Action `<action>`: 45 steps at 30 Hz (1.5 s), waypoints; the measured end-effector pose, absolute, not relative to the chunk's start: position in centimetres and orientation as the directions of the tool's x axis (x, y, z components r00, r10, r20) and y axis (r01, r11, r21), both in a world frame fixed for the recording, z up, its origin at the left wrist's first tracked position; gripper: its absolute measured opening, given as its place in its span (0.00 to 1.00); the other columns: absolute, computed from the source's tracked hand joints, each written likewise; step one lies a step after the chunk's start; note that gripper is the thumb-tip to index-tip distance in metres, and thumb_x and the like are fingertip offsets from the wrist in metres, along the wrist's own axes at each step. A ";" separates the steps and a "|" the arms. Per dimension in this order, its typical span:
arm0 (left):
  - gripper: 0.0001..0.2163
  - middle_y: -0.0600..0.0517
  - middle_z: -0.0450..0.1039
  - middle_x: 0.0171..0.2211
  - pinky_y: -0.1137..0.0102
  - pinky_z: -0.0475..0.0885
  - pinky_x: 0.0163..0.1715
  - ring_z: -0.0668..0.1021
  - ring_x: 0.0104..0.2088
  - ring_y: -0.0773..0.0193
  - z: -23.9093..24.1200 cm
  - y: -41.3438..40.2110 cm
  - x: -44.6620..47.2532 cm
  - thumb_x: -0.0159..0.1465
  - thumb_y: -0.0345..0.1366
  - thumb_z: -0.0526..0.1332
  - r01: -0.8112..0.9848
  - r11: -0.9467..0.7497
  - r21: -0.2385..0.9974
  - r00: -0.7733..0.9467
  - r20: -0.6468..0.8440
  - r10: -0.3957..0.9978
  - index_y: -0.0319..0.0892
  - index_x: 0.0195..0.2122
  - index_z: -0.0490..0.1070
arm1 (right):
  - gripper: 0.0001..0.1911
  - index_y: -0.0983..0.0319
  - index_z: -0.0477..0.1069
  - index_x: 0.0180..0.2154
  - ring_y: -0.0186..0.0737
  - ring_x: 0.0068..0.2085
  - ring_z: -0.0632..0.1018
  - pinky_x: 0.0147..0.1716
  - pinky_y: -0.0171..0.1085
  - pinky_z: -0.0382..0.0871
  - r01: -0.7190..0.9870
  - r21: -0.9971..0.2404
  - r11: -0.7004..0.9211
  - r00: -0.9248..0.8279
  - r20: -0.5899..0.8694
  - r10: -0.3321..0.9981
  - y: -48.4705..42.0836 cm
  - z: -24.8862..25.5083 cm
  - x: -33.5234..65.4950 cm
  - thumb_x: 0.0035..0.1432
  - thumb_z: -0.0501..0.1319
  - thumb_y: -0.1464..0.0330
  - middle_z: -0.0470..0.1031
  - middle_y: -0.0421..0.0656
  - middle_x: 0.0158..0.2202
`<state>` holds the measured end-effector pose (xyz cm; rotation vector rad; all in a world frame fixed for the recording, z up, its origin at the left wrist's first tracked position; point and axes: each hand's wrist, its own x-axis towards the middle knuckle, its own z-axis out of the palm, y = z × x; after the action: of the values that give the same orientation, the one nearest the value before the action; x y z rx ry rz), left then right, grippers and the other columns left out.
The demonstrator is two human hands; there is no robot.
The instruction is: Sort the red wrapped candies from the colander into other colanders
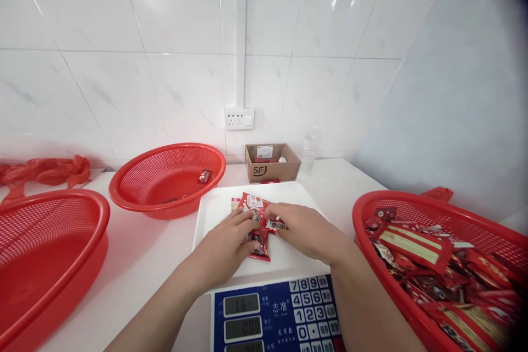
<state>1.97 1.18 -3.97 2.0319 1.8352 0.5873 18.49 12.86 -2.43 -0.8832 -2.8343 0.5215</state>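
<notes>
Several small red snack packets [254,208] lie on the white pan [214,209] of an electronic scale. My left hand [225,247] rests on them from the left, its fingers laid over a dark red packet [259,246]. My right hand [307,228] comes in from the right and pinches a small packet [275,225] between thumb and fingers. The scale's blue panel [274,316] with displays and number keys sits just in front of my arms.
A red basket [443,214] full of red packets stands at the right. A red basket [136,190] behind left holds a few packets; another red basket [88,214] sits at far left. A cardboard box [291,168], a clear bottle [308,151], a wall socket [239,119] and red bags [45,170] line the tiled wall.
</notes>
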 end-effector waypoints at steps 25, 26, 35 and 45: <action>0.23 0.48 0.62 0.61 0.60 0.70 0.50 0.72 0.55 0.52 -3.2 0.8 -0.1 0.61 0.39 0.58 0.829 0.049 0.558 -0.078 0.028 0.997 0.49 0.58 0.61 | 0.12 0.57 0.71 0.43 0.45 0.45 0.74 0.40 0.40 0.65 0.483 -0.423 0.767 -0.839 0.027 0.543 11.9 -2.1 18.1 0.55 0.59 0.69 0.74 0.43 0.45; 0.23 0.49 0.62 0.61 0.61 0.70 0.49 0.73 0.54 0.52 -3.2 0.8 -0.2 0.60 0.37 0.58 0.828 0.051 0.558 -0.075 0.020 0.997 0.49 0.58 0.61 | 0.08 0.58 0.70 0.39 0.44 0.42 0.74 0.37 0.39 0.64 0.487 -0.414 0.769 -0.838 0.025 0.545 11.9 -2.1 18.0 0.55 0.59 0.69 0.74 0.42 0.42; 0.29 0.55 0.53 0.66 0.62 0.70 0.51 0.72 0.56 0.54 -3.1 0.4 -0.4 0.57 0.30 0.55 0.804 -0.009 0.594 -0.001 0.015 1.000 0.57 0.60 0.58 | 0.09 0.59 0.69 0.35 0.41 0.39 0.74 0.33 0.35 0.61 0.428 -0.463 0.776 -0.858 0.062 0.510 11.3 -2.0 17.1 0.54 0.55 0.76 0.76 0.41 0.38; 0.26 0.56 0.59 0.64 0.64 0.69 0.51 0.71 0.57 0.59 -2.6 0.5 -0.1 0.60 0.27 0.52 0.819 -0.090 0.567 0.079 0.044 0.996 0.54 0.59 0.61 | 0.12 0.59 0.71 0.35 0.40 0.39 0.75 0.39 0.37 0.65 0.344 -0.554 0.758 -0.875 0.103 0.473 11.3 -2.7 16.7 0.56 0.52 0.78 0.77 0.40 0.38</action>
<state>-0.07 0.49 -2.61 1.9682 1.7936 0.6057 16.68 11.26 -2.71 -0.6422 -2.7191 0.7893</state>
